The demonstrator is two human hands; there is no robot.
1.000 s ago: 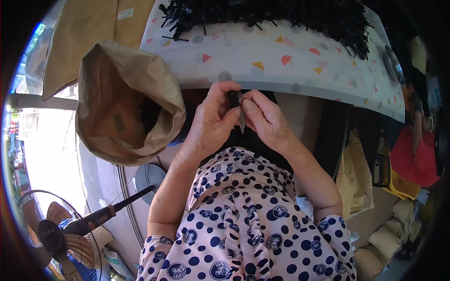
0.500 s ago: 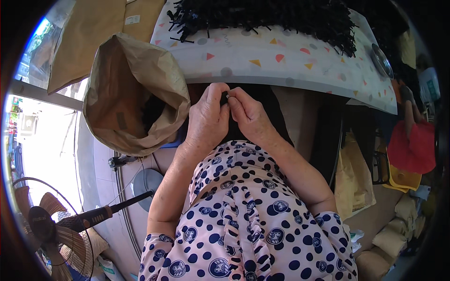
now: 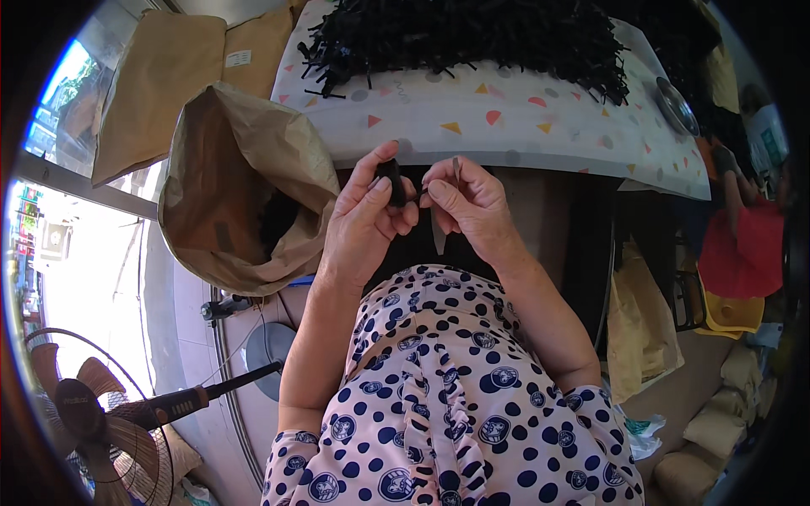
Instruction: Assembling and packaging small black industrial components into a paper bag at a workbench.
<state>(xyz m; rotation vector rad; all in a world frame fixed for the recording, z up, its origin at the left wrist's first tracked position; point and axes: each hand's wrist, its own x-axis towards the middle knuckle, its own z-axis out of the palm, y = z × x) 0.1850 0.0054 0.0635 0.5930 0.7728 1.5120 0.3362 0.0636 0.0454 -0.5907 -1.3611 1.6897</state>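
Observation:
My left hand (image 3: 364, 207) is raised in front of my lap, its thumb and fingers closed on a small black piece (image 3: 389, 181), soft-looking and narrow. Close beside it, my right hand (image 3: 469, 205) pinches a thin dark end that reaches across from the black piece. A slim grey pointed thing (image 3: 440, 238) shows below the right fingers, and a narrow grey part stands above them; whether they are one tool I cannot tell. On the table beyond both hands lies a heap of thin black strips (image 3: 472, 38).
A table with a patterned white cover (image 3: 405, 126) spans the far side. An opened brown paper bag (image 3: 190, 211) with black stuff inside stands left. A fan (image 3: 89, 405) sits lower left, a metal dish (image 3: 677, 107) at the table's right end. Another person's red garment (image 3: 742, 253) shows right.
My hands were pressed together around something small and dark. They have drawn apart slightly, the left turning its palm up, so the black piece and the grey pointed thing now show.

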